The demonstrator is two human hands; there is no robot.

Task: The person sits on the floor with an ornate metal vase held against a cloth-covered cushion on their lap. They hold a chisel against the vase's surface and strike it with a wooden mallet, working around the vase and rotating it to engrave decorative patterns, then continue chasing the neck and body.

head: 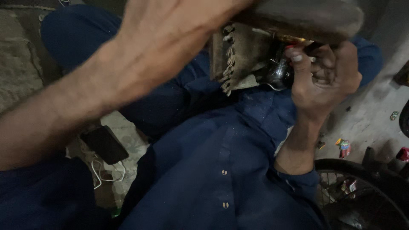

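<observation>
My left hand (pixel 170 34) is raised across the top of the view and blurred. Its fingers meet the left end of a worn grey, sole-like object (pixel 306 17), and the grip itself is hidden. My right hand (pixel 324 76) is closed under that object, thumb up, pinching a thin dark tool with a brass and red part (pixel 294 40). Just left of the right hand sits a shiny dark metal piece (pixel 279 72) against a frayed brown cloth (pixel 238 59). Both lie over my lap in dark blue clothing (pixel 221 153).
A black phone (pixel 104 145) with a white cable (pixel 106 174) lies on the floor at the left. A spoked wheel (pixel 362 196) fills the lower right corner. Small coloured wrappers (pixel 344 147) are scattered on the grey floor at the right.
</observation>
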